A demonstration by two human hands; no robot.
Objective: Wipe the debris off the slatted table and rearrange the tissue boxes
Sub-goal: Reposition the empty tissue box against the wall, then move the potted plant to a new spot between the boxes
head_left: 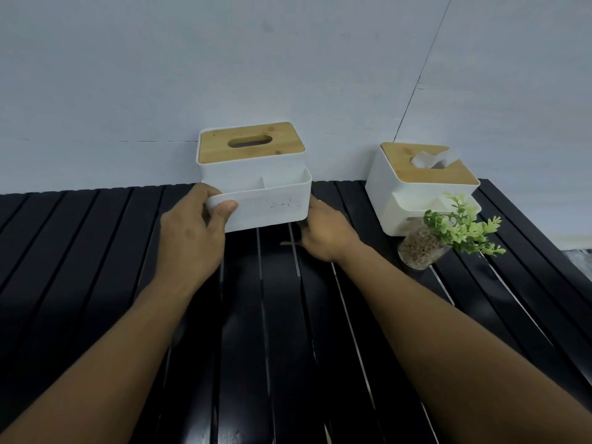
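The left hand (192,229) clamps the near-left corner of the lifted box (256,184), thumb on its front wall. The right hand (323,232) cups the lower right corner; how firmly, I cannot tell. Held by corners alone, the box could tip, and its wooden lid (250,142) might slide off. Right of the grip, apart, a second box (416,187) rests on the table (96,251), touching a plant jar (423,248) that a careless swing could topple. Two boxes, one jar, two hands.

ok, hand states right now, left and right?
Left hand: closed on the near tissue box, at its left front corner.
Right hand: at the box's right lower corner; grip cannot be told.
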